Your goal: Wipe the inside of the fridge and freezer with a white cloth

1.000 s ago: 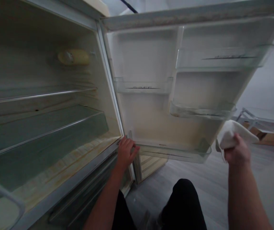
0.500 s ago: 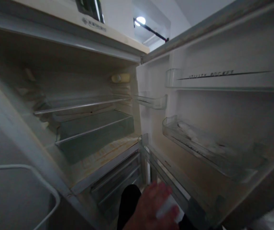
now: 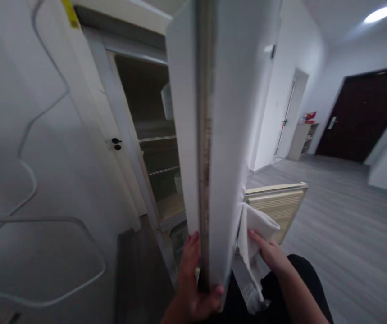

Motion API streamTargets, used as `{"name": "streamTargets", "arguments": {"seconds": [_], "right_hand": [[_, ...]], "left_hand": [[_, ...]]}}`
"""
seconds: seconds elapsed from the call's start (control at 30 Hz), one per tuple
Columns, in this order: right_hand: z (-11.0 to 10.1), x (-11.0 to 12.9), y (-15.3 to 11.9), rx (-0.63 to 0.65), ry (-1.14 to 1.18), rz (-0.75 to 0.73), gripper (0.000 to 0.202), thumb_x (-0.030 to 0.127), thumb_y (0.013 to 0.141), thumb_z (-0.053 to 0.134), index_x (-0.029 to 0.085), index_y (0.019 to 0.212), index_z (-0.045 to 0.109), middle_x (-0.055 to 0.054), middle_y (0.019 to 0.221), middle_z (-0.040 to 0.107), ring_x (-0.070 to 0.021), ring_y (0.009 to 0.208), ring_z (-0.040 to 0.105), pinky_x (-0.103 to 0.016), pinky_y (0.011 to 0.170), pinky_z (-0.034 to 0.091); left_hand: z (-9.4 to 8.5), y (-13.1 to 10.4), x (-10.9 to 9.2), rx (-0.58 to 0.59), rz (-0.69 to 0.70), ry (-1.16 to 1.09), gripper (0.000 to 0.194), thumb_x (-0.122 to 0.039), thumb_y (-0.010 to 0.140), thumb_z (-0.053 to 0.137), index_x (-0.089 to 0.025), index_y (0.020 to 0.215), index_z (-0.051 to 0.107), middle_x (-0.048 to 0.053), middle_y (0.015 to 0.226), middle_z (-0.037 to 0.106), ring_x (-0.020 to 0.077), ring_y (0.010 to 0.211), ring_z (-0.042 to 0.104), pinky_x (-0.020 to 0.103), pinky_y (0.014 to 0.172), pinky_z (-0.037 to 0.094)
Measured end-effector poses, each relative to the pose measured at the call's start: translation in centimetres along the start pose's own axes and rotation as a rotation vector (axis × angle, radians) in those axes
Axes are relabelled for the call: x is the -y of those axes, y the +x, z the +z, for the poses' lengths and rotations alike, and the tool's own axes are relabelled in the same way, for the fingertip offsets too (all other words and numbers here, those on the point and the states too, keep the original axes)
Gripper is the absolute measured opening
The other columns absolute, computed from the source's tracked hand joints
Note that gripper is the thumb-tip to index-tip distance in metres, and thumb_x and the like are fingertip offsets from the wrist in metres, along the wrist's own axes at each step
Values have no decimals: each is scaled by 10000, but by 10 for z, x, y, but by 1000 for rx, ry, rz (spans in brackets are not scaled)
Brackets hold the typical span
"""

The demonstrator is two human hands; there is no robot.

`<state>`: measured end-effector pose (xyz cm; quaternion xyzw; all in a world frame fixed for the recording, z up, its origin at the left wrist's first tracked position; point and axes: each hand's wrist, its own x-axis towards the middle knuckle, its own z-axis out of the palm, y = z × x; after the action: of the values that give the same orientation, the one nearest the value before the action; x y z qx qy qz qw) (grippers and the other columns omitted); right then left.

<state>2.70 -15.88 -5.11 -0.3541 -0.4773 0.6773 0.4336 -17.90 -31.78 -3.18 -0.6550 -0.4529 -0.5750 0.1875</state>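
The upper fridge door (image 3: 222, 135) stands edge-on in the middle of the view, partly swung toward the fridge body. My left hand (image 3: 193, 283) grips the lower part of its edge, fingers on the inner side and thumb on the front. On the outer side, my right hand (image 3: 270, 249) holds a white cloth (image 3: 257, 225) against the door's face. Behind the door, the fridge compartment (image 3: 146, 103) shows in part, with glass shelves inside. Some clear crumpled plastic (image 3: 256, 301) lies below the cloth.
A lower door panel (image 3: 277, 209) stands open at the right, beyond the cloth. White cable (image 3: 41, 220) loops along the left wall. A white door with a black handle (image 3: 116, 144) is beside the fridge. Farther right are a small shelf unit (image 3: 299, 139) and a dark door (image 3: 362, 112).
The fridge door has swung from wide open to edge-on, and the view has shifted right. My left hand now grips its edge. My right hand and the cloth show on its outer side.
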Motion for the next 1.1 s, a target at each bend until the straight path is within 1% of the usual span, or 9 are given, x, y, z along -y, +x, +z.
{"name": "streamTargets", "arguments": {"seconds": [0.1, 0.2, 0.3, 0.4, 0.5, 0.6, 0.77, 0.93, 1.1], "right_hand": [[26, -17, -2, 169, -7, 156, 638, 619, 637, 870, 117, 1013, 752, -105, 990, 755, -229, 902, 686, -308, 816, 555], [44, -34, -4, 227, 104, 269, 739, 683, 636, 837, 124, 1108, 731, -101, 989, 763, -221, 885, 710, -283, 791, 566], [52, -49, 0, 210, 229, 356, 760, 654, 676, 834, 119, 1198, 694, -104, 1012, 762, -228, 919, 724, -287, 835, 579], [53, -64, 13, 176, 349, 440, 692, 599, 721, 832, 99, 1177, 685, -115, 1031, 757, -230, 932, 727, -290, 842, 592], [54, -75, 31, 158, 439, 521, 562, 559, 817, 763, 76, 1097, 695, -129, 957, 759, -235, 825, 733, -314, 756, 612], [57, -81, 49, 158, 509, 586, 494, 520, 909, 669, 53, 1067, 695, -134, 882, 755, -225, 713, 721, -317, 681, 610], [64, -80, 70, 146, 582, 739, 519, 484, 1027, 464, 20, 1116, 680, -135, 835, 747, -204, 657, 707, -285, 600, 577], [69, -78, 87, 265, 723, 842, 662, 602, 1026, 357, 46, 1201, 670, -158, 981, 752, -232, 841, 731, -337, 803, 591], [61, -73, 98, 360, 744, 751, 580, 622, 893, 601, 121, 1172, 684, -130, 1037, 752, -275, 1087, 690, -390, 963, 548]], "left_hand": [[-3, -7, 32, -191, -394, 26, 804, -434, 862, 655, -180, 1540, 305, 177, 1399, 546, 326, 1219, 607, 442, 982, 548], [-11, -1, 68, -294, -530, 112, 833, -436, 869, 662, -160, 1550, 271, 191, 1488, 463, 332, 1351, 499, 475, 1110, 443], [-24, 8, 104, -284, -463, 225, 854, -433, 917, 598, -144, 1593, 165, 207, 1614, 292, 336, 1501, 292, 505, 1222, 275], [-31, 12, 137, -248, -269, 436, 856, -389, 959, 531, -139, 1614, 39, 195, 1689, 46, 337, 1562, 50, 539, 1263, 95], [-31, 12, 168, -229, -162, 552, 822, -369, 990, 465, -123, 1612, -13, 198, 1691, -8, 332, 1562, -13, 550, 1263, 40], [-29, 13, 192, -240, -198, 604, 812, -404, 1003, 417, -71, 1603, -17, 229, 1682, 9, 332, 1562, -1, 550, 1264, 48], [-27, 16, 207, -294, -236, 676, 839, -497, 999, 380, -18, 1593, 31, 273, 1663, 74, 352, 1557, 85, 544, 1265, 107], [-20, 14, 203, -350, -262, 745, 844, -538, 998, 336, 26, 1577, 93, 277, 1655, 128, 329, 1555, 123, 479, 1272, 145], [-18, 17, 207, -374, -333, 829, 864, -570, 994, 279, 55, 1564, 103, 299, 1644, 146, 318, 1549, 171, 455, 1266, 189]]}}
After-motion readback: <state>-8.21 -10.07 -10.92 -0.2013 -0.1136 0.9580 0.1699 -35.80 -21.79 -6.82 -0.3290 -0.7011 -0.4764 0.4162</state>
